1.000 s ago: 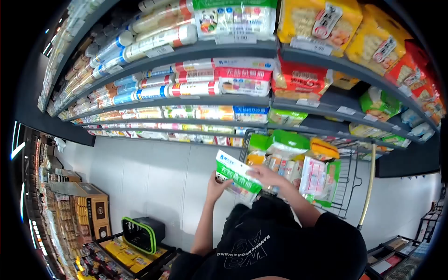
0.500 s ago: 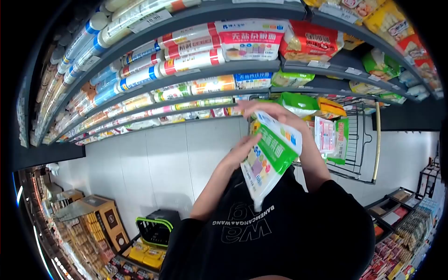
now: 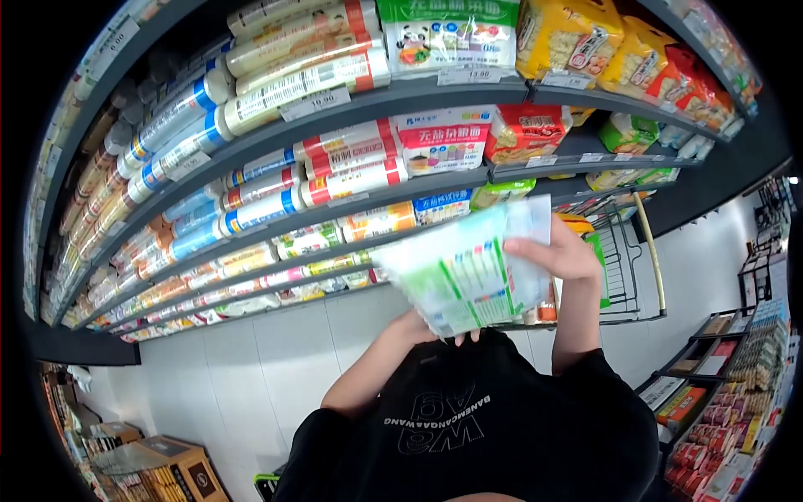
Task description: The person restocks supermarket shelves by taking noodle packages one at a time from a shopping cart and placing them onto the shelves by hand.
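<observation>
A white and green bag of noodles [image 3: 468, 272] is held up in front of my chest, its printed side with green-bordered panels facing me and slightly blurred. My right hand [image 3: 562, 249] grips the bag's right edge, thumb on the near face. Under the lower left edge, my left hand [image 3: 418, 328] supports the bag; most of its fingers are hidden behind it, with a few fingertips showing below. A similar green and white noodle bag [image 3: 452, 38] stands on the upper shelf, above a pink and white bag [image 3: 443, 140].
Long dark shelves [image 3: 410, 94] carry noodle rolls [image 3: 309, 88] and yellow bags [image 3: 569, 38]. A wire shopping cart [image 3: 623, 268] with packages stands beyond my right arm. Cardboard boxes [image 3: 180, 468] are at lower left, and another stocked rack [image 3: 711, 418] is at lower right.
The noodle bag has been turned over and raised, so its other side faces me. My left hand has moved beneath it. My view has tilted up, bringing more upper shelf into sight.
</observation>
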The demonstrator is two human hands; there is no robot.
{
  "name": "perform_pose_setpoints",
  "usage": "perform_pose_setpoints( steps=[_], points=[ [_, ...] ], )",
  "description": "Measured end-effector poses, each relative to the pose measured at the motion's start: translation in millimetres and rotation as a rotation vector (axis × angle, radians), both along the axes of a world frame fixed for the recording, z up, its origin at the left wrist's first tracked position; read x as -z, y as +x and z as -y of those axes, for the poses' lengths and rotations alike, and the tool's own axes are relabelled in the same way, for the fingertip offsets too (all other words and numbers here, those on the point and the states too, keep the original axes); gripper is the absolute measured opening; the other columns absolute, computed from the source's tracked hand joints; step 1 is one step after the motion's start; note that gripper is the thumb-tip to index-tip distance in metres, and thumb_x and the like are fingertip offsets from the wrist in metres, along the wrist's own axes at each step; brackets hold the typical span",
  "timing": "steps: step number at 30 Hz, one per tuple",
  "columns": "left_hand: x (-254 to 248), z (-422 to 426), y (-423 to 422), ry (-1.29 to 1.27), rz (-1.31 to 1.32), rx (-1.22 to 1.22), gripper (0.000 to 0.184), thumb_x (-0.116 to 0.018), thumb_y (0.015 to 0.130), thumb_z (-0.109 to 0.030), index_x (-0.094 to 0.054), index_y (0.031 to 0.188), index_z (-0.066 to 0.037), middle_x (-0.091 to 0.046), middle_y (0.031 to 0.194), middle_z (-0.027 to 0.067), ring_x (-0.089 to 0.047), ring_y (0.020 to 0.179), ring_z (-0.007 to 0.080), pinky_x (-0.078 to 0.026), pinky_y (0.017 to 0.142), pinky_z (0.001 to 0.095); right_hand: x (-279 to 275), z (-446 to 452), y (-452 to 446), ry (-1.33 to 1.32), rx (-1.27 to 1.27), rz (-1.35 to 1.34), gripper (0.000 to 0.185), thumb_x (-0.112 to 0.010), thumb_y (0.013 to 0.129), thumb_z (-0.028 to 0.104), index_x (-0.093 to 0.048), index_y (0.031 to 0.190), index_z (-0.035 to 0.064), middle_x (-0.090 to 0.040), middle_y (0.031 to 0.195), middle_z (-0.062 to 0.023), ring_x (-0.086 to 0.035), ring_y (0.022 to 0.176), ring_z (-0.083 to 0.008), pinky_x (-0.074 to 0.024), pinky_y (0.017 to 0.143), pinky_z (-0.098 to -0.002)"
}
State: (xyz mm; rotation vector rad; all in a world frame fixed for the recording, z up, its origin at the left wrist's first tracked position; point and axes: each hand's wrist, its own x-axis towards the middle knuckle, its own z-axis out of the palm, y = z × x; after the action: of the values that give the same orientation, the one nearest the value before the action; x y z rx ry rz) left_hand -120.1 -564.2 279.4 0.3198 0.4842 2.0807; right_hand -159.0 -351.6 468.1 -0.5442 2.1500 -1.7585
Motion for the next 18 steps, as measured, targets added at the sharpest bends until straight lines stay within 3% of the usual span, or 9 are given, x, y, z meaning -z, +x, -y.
perform_pose_setpoints(
  steps=[2, 4, 6, 8, 10, 12, 14, 16, 18],
  points=[
    [-47.9, 22.4, -19.4, 0.013, 0.083, -0.147, 0.078, -0.022, 0.097, -0.063, -0.033, 0.144, -0.003, -0.059, 0.118, 0.0271, -0.068, 0.086, 0.0398, -0.062, 0.059, 0.0404, -5.8, 5.7, -7.8, -0.07, 0.224, -0.021, 0.033, -0.064, 0.095, 0.022, -0.061, 0.115, -0.0032, -0.067, 0.1, -0.0054, -0.061, 0.091, -0.0094, -0.0504, 0.078, -0.0273],
    [-80.7, 45.1, -44.2, -0.031, -0.045, -0.24, 0.076, -0.018, 0.098, -0.061, -0.034, 0.143, -0.001, -0.061, 0.115, 0.0264, -0.069, 0.087, 0.0365, -0.062, 0.06, 0.0394, -14.4, 14.9, -19.8, -0.186, 0.405, -0.101, 0.034, -0.062, 0.095, 0.025, -0.062, 0.113, -0.004, -0.068, 0.101, -0.0066, -0.063, 0.091, -0.0103, -0.0504, 0.078, -0.0265],
    [-79.0, 66.3, -82.2, 0.046, -0.306, -0.308, 0.074, -0.017, 0.099, -0.059, -0.036, 0.14, 0.0, -0.061, 0.117, 0.0239, -0.069, 0.088, 0.0311, -0.062, 0.063, 0.0376, -27.0, 20.1, -34.7, -0.276, 0.547, -0.089, 0.035, -0.061, 0.096, 0.025, -0.06, 0.115, -0.0047, -0.068, 0.104, -0.0081, -0.065, 0.092, -0.0135, -0.0507, 0.079, -0.0276],
    [-121.4, 71.4, -97.6, 0.139, -0.259, -0.459, 0.069, -0.02, 0.101, -0.055, -0.039, 0.136, 0.001, -0.062, 0.117, 0.0205, -0.069, 0.089, 0.0267, -0.062, 0.065, 0.0359, -41.1, 28.4, -52.2, -0.497, 0.581, -0.142, 0.037, -0.063, 0.094, 0.021, -0.057, 0.118, -0.007, -0.067, 0.108, -0.012, -0.067, 0.092, -0.0171, -0.0528, 0.081, -0.03],
    [-157.6, 72.0, -107.8, 0.171, -0.239, -0.572, 0.061, -0.028, 0.102, -0.049, -0.037, 0.138, -0.001, -0.058, 0.123, 0.0191, -0.068, 0.092, 0.0264, -0.061, 0.067, 0.0334, -59.5, 34.7, -71.5, -0.577, 0.655, -0.099, 0.041, -0.057, 0.097, 0.015, -0.045, 0.126, -0.0111, -0.061, 0.116, -0.0171, -0.065, 0.102, -0.0231, -0.0529, 0.087, -0.0355],
    [-176.7, 71.5, -126.7, 0.215, -0.479, -0.596, 0.058, -0.032, 0.102, -0.047, -0.037, 0.135, 0.001, -0.053, 0.129, 0.0202, -0.066, 0.099, 0.0267, -0.06, 0.072, 0.032, -78.5, 41.4, -86.0, -0.717, 0.545, -0.103, 0.044, -0.054, 0.097, 0.013, -0.038, 0.13, -0.012, -0.056, 0.12, -0.0196, -0.063, 0.107, -0.0267, -0.0563, 0.086, -0.0388],
    [-200.7, 64.0, -131.9, 0.03, -0.537, -0.736, 0.057, -0.033, 0.102, -0.045, -0.037, 0.135, 0.001, -0.052, 0.13, 0.0214, -0.065, 0.103, 0.0292, -0.059, 0.077, 0.0333, -94.6, 49.1, -95.8, -0.749, 0.509, -0.13, 0.046, -0.052, 0.097, 0.012, -0.032, 0.131, -0.0123, -0.053, 0.121, -0.0223, -0.062, 0.109, -0.0297, -0.0591, 0.087, -0.0405],
    [-212.6, 60.1, -150.1, -0.052, -0.569, -0.808, 0.055, -0.038, 0.101, -0.04, -0.031, 0.137, 0.002, -0.052, 0.128, 0.0234, -0.062, 0.11, 0.0334, -0.058, 0.083, 0.0367, -100.0, 50.2, -110.8, -0.651, 0.45, -0.198, 0.046, -0.048, 0.098, 0.015, -0.03, 0.131, -0.0127, -0.05, 0.122, -0.0282, -0.061, 0.111, -0.0338, -0.0599, 0.088, -0.0389],
    [-219.5, 52.8, -165.2, -0.233, -0.628, -0.97, 0.054, -0.043, 0.101, -0.031, -0.024, 0.139, 0.002, -0.054, 0.127, 0.0233, -0.063, 0.108, 0.0332, -0.058, 0.081, 0.0374, -104.4, 52.3, -121.7, -0.615, 0.335, -0.214, 0.055, -0.047, 0.1, 0.022, -0.024, 0.135, -0.0131, -0.047, 0.125, -0.0325, -0.059, 0.113, -0.0378, -0.0589, 0.09, -0.0393]
  ],
)
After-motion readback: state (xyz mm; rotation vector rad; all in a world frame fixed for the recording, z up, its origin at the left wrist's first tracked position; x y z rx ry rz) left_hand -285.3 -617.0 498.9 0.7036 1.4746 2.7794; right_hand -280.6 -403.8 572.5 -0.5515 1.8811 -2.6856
